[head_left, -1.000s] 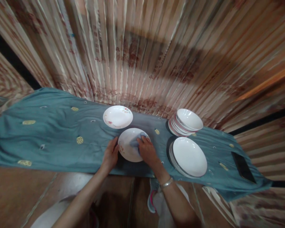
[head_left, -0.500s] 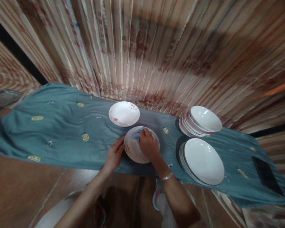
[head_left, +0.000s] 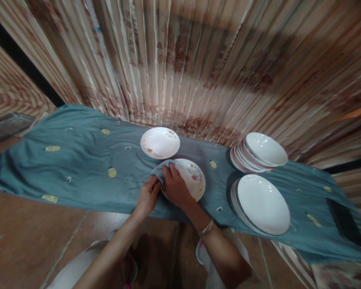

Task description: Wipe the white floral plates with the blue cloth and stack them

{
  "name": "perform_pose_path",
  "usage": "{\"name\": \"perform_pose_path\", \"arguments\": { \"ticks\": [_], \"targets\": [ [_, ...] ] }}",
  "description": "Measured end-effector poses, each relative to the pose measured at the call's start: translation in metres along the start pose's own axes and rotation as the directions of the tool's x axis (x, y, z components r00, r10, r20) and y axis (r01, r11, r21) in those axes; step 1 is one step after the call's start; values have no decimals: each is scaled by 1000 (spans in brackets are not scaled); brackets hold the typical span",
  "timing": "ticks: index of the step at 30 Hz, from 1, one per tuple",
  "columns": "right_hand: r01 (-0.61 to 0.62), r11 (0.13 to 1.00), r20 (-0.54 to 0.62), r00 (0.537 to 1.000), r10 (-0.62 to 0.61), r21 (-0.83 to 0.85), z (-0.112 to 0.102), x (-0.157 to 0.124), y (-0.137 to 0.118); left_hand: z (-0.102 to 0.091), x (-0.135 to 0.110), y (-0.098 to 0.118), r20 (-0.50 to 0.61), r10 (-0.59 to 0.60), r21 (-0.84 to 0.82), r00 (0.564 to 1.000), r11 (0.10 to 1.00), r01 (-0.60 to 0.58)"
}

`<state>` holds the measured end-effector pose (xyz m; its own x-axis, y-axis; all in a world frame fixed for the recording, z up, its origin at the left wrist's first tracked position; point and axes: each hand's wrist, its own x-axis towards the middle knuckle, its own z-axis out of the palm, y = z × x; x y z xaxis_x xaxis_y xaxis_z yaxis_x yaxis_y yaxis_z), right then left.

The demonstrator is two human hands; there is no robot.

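A white plate [head_left: 195,180] with a floral rim lies near the front edge of the cloth-covered table. At its left rim, my left hand [head_left: 149,192] is closed on the edge. My right hand [head_left: 176,184] presses a grey-blue cloth [head_left: 160,170] against the plate's upper left side, close to my left fingers. Part of the plate is hidden under my right hand and the cloth. Just behind stands a second white floral plate [head_left: 160,143], apart from both hands.
To the right are a stack of white bowls [head_left: 266,149] and, in front of it, a stack of white plates [head_left: 263,204]. A dark flat object [head_left: 345,222] lies at the far right of the green tablecloth [head_left: 84,172]. A pleated curtain [head_left: 180,80] hangs behind.
My right hand has moved the cloth left across the plate, from its middle to its left rim, beside my left hand. The view has shifted slightly.
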<state>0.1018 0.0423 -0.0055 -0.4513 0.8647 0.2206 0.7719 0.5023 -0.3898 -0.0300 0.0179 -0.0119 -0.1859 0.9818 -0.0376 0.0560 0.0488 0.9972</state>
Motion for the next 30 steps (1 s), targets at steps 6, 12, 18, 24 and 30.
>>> {"name": "perform_pose_path", "arguments": {
  "ticks": [6,12,18,24,30],
  "targets": [
    [2,995,-37,999,-6,-100,-7,9,11,0,0,1,-17,-10,-19,1000,1000,10],
    [-89,967,-89,994,69,-237,-16,13,24,-2,-1,-3,43,40,29,998,999,-41],
    [-193,911,-73,981,179,-364,-32,9,39,-3,1,-9,74,91,119,993,988,-100],
    [-272,872,-69,961,267,-407,-40,0,48,-4,2,-13,71,113,124,991,985,-121],
    [-279,866,-128,960,248,-414,-44,-15,56,-4,2,-15,70,115,136,991,983,-124]
  ]
}}
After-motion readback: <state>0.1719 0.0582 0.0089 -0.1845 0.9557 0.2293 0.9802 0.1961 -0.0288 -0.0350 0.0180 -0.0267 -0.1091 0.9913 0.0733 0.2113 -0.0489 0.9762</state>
